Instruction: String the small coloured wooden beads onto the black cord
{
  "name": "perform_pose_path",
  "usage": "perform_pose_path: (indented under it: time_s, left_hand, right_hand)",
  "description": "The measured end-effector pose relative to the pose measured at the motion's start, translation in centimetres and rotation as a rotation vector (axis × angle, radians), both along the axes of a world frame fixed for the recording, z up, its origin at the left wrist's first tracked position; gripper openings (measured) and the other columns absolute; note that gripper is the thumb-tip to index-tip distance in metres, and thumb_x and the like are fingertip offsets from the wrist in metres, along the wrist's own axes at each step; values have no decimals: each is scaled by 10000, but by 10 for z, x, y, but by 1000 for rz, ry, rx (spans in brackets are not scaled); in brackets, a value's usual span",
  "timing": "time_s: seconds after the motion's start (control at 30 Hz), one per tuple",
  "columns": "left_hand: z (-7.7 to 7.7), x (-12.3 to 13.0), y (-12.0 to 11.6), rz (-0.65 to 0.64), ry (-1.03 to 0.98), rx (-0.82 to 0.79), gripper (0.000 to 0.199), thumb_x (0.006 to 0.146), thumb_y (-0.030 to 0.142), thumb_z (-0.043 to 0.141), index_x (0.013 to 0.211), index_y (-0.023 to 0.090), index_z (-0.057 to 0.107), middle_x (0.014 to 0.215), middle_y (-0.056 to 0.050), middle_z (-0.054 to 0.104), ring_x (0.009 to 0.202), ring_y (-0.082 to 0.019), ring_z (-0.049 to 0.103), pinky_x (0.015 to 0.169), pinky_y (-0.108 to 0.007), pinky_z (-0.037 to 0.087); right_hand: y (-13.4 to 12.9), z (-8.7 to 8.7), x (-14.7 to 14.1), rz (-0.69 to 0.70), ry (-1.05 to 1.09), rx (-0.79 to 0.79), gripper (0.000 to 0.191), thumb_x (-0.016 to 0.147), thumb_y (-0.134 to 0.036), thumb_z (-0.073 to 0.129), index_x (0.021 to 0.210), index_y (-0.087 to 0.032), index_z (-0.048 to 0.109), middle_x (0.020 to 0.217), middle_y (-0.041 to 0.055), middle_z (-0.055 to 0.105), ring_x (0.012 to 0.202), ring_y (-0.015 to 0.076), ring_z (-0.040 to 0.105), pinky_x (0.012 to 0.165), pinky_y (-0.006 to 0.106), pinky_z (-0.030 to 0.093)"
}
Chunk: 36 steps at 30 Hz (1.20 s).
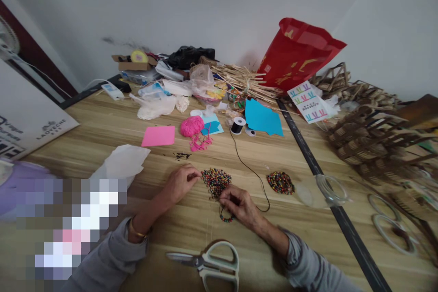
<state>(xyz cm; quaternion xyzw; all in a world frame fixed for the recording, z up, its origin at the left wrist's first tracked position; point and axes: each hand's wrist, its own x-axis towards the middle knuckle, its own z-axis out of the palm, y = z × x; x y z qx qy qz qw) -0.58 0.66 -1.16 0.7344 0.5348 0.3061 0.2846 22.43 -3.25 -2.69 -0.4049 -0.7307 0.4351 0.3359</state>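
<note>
A pile of small multicoloured beads (215, 178) lies on the wooden table in front of me. My left hand (181, 184) has thumb and index finger pinched at the pile's left edge; whatever is between the tips is too small to make out. Just below the pile, my right hand (241, 206) pinches a thin dark cord. From it hangs a short curved row of strung beads (226, 219), partly hidden by the fingers. White-handled scissors (219, 262) lie nearest me, blades pointing left.
Finished-looking bead strands (280, 183) lie to the right. Black cord runs from a spool (237, 125). Pink yarn (191, 126), pink paper (159, 136) and blue paper (263, 117) lie farther back. Woven baskets (362, 141) crowd the right; a red bag (297, 57) stands behind.
</note>
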Motion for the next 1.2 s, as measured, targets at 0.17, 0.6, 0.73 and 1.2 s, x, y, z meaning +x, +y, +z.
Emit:
perform_pose_path:
  time_s: [0.17, 0.6, 0.73, 1.2]
  left_hand:
    - [-1, 1, 0, -6, 129, 25, 120, 760, 107, 569, 751, 163, 676, 784, -45, 636, 718, -159, 571, 674, -254, 429]
    - [2, 6, -2, -98, 274, 53, 108, 798, 114, 571, 791, 152, 671, 828, -51, 633, 803, -172, 587, 754, -273, 436]
    - [3, 9, -5, -127, 287, 58, 115, 797, 103, 567, 775, 153, 668, 805, -44, 626, 782, -163, 581, 736, -264, 440]
    - [-14, 18, -13, -223, 216, 158, 105, 801, 122, 568, 788, 170, 661, 826, -39, 626, 807, -161, 578, 734, -252, 439]
  right_hand:
    - [0, -2, 0, -1, 6, -21, 222, 863, -324, 553, 740, -144, 594, 665, 17, 530, 608, 113, 479, 559, 223, 394]
    - [0, -4, 0, 10, 12, -23, 234, 866, -337, 545, 744, -142, 586, 662, 11, 521, 609, 110, 468, 546, 207, 382]
    - [1, -5, 0, 10, 12, -27, 224, 866, -331, 545, 751, -143, 586, 670, 15, 527, 617, 111, 474, 541, 201, 383]
    - [1, -12, 1, -15, 45, -90, 216, 841, -355, 575, 811, -144, 607, 691, 13, 547, 595, 102, 490, 536, 203, 408]
